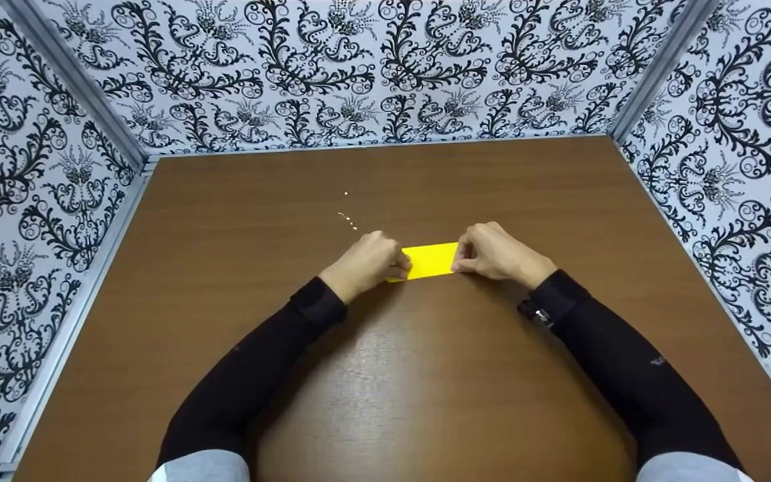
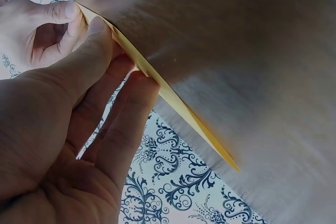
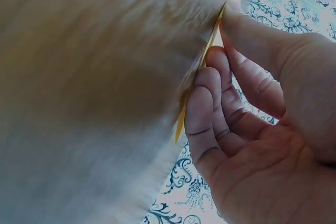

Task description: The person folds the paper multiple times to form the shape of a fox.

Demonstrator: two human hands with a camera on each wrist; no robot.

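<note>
A folded strip of yellow paper (image 1: 431,260) lies crosswise between the hands, low over the brown table. My left hand (image 1: 369,262) pinches its left end, and my right hand (image 1: 498,253) pinches the opposite end. From the left wrist, the paper (image 2: 184,109) appears nearly edge-on as a narrow double layer, with the left thumb (image 2: 94,45) near its upper edge and fingertips against its side. In the right wrist view the thin yellow edge (image 3: 180,127) runs past the right fingers (image 3: 199,111), which are bent against it. Whether the paper touches the table cannot be told.
Several tiny pale specks (image 1: 349,219) lie on the brown table (image 1: 258,194) beyond the left hand. Panels with a black-and-white scroll pattern (image 1: 359,67) stand along the back and both sides, joined by grey metal posts (image 1: 660,67).
</note>
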